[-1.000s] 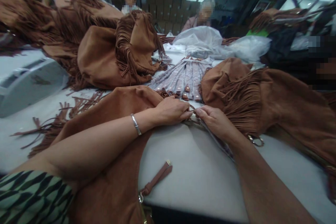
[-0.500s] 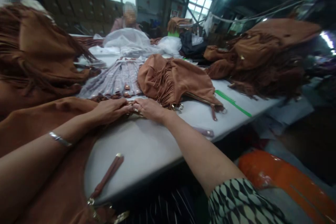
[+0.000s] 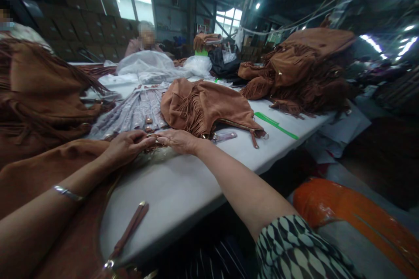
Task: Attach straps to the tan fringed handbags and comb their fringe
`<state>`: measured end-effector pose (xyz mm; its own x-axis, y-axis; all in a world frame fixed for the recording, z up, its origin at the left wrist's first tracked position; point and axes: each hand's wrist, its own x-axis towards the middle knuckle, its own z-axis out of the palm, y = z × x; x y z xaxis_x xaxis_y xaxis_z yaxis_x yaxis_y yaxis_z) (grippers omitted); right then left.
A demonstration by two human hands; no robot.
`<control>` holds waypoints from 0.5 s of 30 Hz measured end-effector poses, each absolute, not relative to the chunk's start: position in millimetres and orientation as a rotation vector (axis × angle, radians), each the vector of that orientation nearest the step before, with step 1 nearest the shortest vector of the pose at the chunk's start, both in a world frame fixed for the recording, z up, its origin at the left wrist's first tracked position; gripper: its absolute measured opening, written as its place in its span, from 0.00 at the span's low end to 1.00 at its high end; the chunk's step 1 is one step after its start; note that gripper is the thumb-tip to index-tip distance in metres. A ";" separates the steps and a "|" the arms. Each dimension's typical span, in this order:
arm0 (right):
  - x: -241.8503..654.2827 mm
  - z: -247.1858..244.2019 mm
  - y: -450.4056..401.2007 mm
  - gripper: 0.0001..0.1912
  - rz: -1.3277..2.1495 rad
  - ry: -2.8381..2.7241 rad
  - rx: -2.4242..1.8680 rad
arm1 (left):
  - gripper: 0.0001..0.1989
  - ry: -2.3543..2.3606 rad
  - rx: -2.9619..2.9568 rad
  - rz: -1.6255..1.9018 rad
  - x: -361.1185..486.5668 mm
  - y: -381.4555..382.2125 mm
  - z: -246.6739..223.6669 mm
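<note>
My left hand and my right hand meet at the far edge of a large brown suede bag. Both have fingers pinched on small gold-coloured metal hardware, mostly covered by the fingers. The bag spreads under my left forearm down to the front left. Its strap end with a metal tip lies on the white table. Just beyond my hands are a fringed brown bag and a fan of plastic-wrapped straps.
A green comb lies at the right. Piled fringed bags stand at the far right and left. A person is behind clear plastic bags. An orange wrapped bundle sits below the table's right edge.
The view has shifted, so the table things appear lower and further left. Both hands remain together at the hardware. A wrapped strap now shows beside the fringed bag's near edge.
</note>
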<state>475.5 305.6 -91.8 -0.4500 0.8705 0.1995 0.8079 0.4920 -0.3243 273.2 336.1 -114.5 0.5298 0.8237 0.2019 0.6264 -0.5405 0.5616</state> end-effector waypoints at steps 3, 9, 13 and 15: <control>504.3 -84.9 282.4 0.14 0.132 -2.364 -1.455 | 0.26 1.146 2.327 0.612 273.9 339.6 -116.4; 583.2 -92.8 226.4 0.17 -0.208 -2.148 -1.667 | 0.27 1.039 2.183 0.777 264.3 340.7 -109.5; 617.1 -112.4 226.2 0.16 -0.267 -2.152 -1.772 | 0.28 1.081 2.215 0.808 262.3 341.1 -104.3; 622.4 -119.3 230.0 0.14 -0.222 -2.262 -1.744 | 0.27 1.101 2.252 0.795 265.0 342.0 -104.2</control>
<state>622.4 230.0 -119.3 -0.2349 0.9217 0.3088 0.9642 0.2612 -0.0463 265.0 342.0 -104.2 0.5011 0.8189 0.2797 0.5229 -0.5441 0.6562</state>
